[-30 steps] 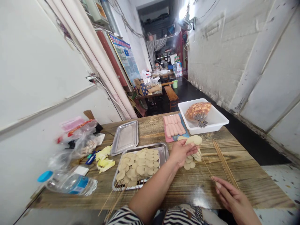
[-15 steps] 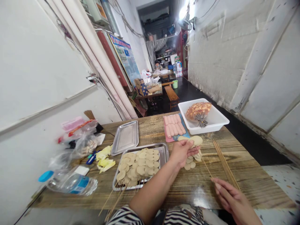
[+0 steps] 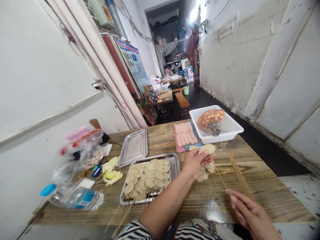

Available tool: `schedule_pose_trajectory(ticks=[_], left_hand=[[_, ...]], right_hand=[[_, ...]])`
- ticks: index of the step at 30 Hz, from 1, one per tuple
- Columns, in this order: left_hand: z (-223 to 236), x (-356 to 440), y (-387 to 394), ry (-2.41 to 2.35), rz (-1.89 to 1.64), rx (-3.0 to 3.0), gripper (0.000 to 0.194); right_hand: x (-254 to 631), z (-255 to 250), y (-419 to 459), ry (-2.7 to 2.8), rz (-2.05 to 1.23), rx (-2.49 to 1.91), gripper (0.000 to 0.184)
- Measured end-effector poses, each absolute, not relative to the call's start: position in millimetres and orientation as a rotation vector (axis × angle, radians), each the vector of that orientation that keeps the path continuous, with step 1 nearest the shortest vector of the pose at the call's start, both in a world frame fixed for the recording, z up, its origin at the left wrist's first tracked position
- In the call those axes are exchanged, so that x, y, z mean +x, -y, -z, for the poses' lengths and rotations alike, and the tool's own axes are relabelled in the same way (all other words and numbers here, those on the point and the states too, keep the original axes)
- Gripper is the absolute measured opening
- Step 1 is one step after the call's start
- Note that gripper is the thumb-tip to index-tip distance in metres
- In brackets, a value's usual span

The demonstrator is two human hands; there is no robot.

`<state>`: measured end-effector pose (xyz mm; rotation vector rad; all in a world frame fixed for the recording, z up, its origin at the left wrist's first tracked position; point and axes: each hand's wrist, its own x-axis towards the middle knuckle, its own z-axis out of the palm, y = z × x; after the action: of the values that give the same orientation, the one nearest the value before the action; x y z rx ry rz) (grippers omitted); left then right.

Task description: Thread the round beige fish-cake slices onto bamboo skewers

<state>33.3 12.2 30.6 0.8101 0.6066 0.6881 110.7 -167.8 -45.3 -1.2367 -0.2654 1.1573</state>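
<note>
My left hand (image 3: pixel 196 162) pinches a pale, flat oval food slice (image 3: pixel 207 149) between thumb and fingers, above the right part of the table. A thin wooden skewer (image 3: pixel 217 170) runs from that slice down to my right hand (image 3: pixel 246 208), whose thumb and fingers close on its lower part. Whether the tip has passed through the slice is hidden by my left fingers. Loose slices (image 3: pixel 203 176) lie on the table below my left hand. Left of my forearm, skewered slices (image 3: pixel 147 178) fill a metal tray (image 3: pixel 177 163), their sticks jutting over the near edge.
Bare skewers (image 3: pixel 240 176) lie right of my hands. Behind are packed pink sausages (image 3: pixel 185 134) and a white tub (image 3: pixel 225 136) holding a bagged reddish bundle (image 3: pixel 211 119). At left are a second metal tray (image 3: pixel 133 146), yellow scraps (image 3: pixel 111 170) and a water bottle (image 3: pixel 75 196). A person (image 3: pixel 168 71) sits far back.
Almost nothing differs. The view has shifted slightly, and both hands keep their hold on the slice and the skewer.
</note>
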Motion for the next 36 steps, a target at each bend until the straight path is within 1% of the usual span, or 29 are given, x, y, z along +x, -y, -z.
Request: schedule_pose_trajectory(ticks=[9,17,21,26,29,32,36], left_hand=[[-30.3,36.5,-7.8,-0.628,-0.644,0.817,0.032],[-29.9,38.8,-2.4,-0.652,-0.639,0.839,0.030],[-28.1,40.1,0.5,-0.649,-0.625,0.850,0.030],[-31.1,39.9,-0.1,-0.637,-0.633,0.796,0.031],[-32.4,38.3,-2.5,-0.604,-0.652,0.794,0.031],[-31.3,36.9,-4.1,-0.597,-0.672,0.835,0.031],[-30.2,36.4,-4.4,-0.594,-0.699,0.874,0.031]], right_hand=[[113.9,45.9,168.3,0.165,-1.148,-1.254,0.035],[118.1,48.5,170.5,0.148,-1.153,-1.251,0.032],[117.1,42.1,170.0,0.170,-1.100,-1.301,0.033],[121.2,40.3,171.2,0.279,-0.994,-1.393,0.034],[124.9,44.5,173.4,0.349,-0.984,-1.425,0.034],[127.0,46.7,175.5,0.430,-0.992,-1.441,0.036],[126.2,43.2,177.2,0.608,-0.918,-1.497,0.041]])
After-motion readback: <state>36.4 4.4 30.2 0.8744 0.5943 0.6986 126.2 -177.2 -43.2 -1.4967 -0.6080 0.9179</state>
